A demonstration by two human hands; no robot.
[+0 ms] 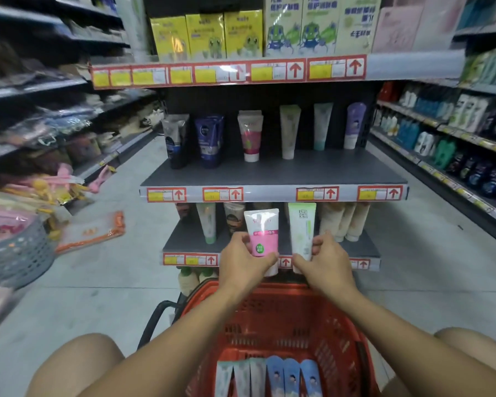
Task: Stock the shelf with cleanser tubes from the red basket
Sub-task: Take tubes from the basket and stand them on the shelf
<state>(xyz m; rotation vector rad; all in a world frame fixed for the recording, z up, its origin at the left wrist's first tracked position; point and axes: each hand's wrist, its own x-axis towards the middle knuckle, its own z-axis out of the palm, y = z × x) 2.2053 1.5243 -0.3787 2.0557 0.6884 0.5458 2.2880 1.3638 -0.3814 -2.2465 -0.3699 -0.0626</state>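
Left hand [242,257] grips a white-and-pink cleanser tube [261,232]; right hand [324,257] grips a pale green tube [301,230] — both upright (caps down), held before the lower shelf [184,245] above the red basket [284,316]. More tubes [269,376] lie in the basket, cut off by the frame edge. Six tubes stand along the middle shelf [272,174]; label print illegible.

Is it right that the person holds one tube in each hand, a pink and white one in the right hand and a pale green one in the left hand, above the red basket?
Not quite: the hands are swapped. The head view shows the pink and white tube in the left hand and the pale green tube in the right hand, above the red basket.
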